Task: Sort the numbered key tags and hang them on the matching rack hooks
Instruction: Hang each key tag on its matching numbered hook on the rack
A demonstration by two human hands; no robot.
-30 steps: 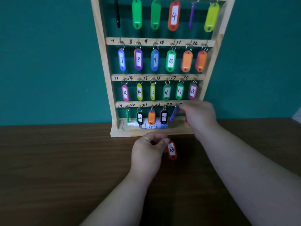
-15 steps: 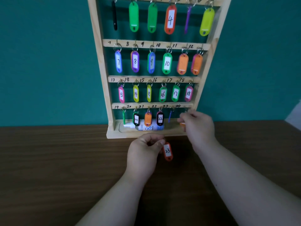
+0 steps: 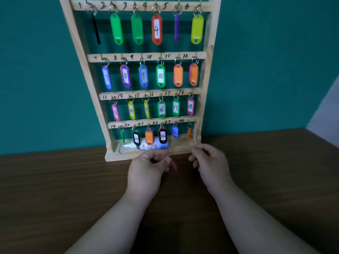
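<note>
The wooden key rack [image 3: 88, 74] stands upright on the table with four rows of hooks numbered 1 to 24, each with a coloured tag. In the bottom row a blue tag [image 3: 175, 132] hangs under 23 and an orange tag [image 3: 189, 134] under 24. My left hand [image 3: 146, 171] is in front of the rack's base and pinches the ring of the red-orange tag 23 [image 3: 173, 165], which dangles blurred below my fingers. My right hand [image 3: 209, 162] is just right of it, fingers curled, thumb and forefinger together, with nothing visible in them.
A white bottle [image 3: 150, 146] lies in the rack's base tray behind the bottom tags. The dark wooden table [image 3: 55, 189] runs to a teal wall. A pale surface [image 3: 328, 107] shows at the far right.
My right hand has let go of the orange tag at hook 24 and dropped toward my left hand. The view has tilted up; tag 23 swings in my left hand.
</note>
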